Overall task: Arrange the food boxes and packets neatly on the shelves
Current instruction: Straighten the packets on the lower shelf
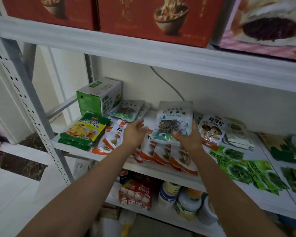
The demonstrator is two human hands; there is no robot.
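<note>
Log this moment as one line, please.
right hand: grips white packet | left hand: open, beside it | orange packets: flat on shelf

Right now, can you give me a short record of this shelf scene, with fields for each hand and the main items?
right hand: holds white packet upright above the middle shelf
left hand: open, holds nothing, over the orange packets
green box: back left of the middle shelf
green packets: lying flat at the right
red boxes: top shelf
jars: lower shelf
</note>
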